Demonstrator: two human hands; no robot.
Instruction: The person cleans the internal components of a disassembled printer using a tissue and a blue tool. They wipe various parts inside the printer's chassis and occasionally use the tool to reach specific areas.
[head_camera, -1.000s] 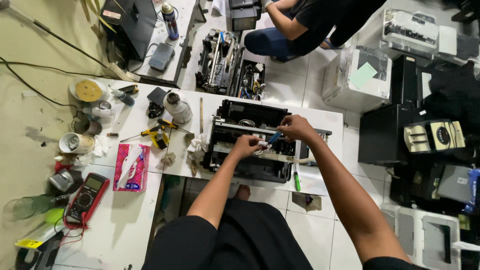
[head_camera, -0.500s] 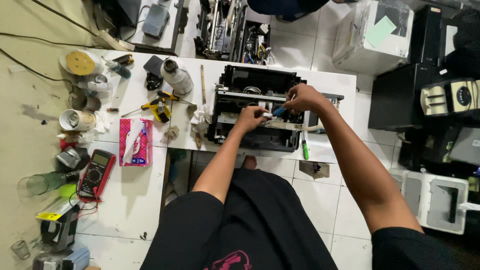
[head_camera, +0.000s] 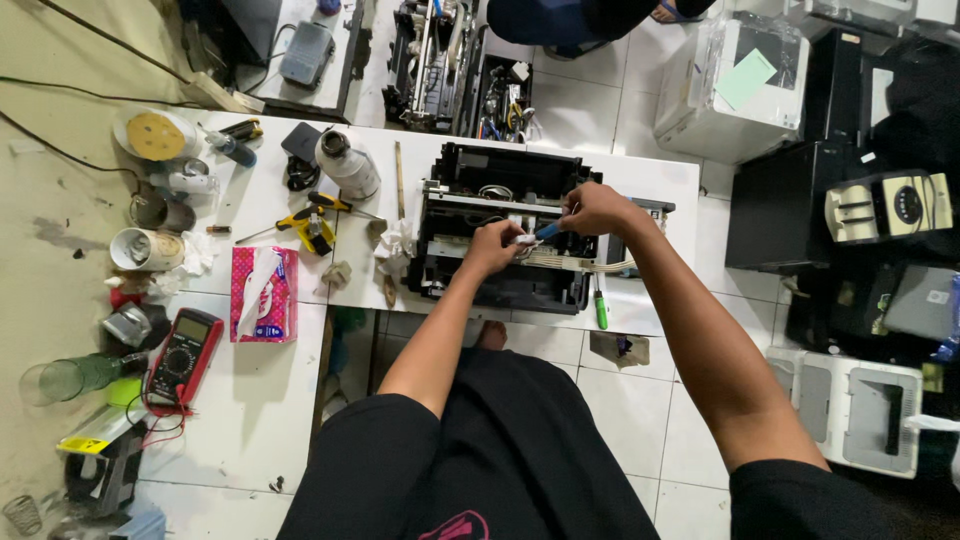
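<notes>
White tabletop (head_camera: 270, 400) bears an opened black plastic printer (head_camera: 505, 235). Above it, left hand (head_camera: 490, 247) and right hand (head_camera: 592, 208) together pinch a small blue-tipped part (head_camera: 540, 233)

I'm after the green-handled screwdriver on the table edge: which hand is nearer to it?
Right. The right hand works over the opened printer, above the green-handled screwdriver; the left hand is farther off to its left.
</notes>
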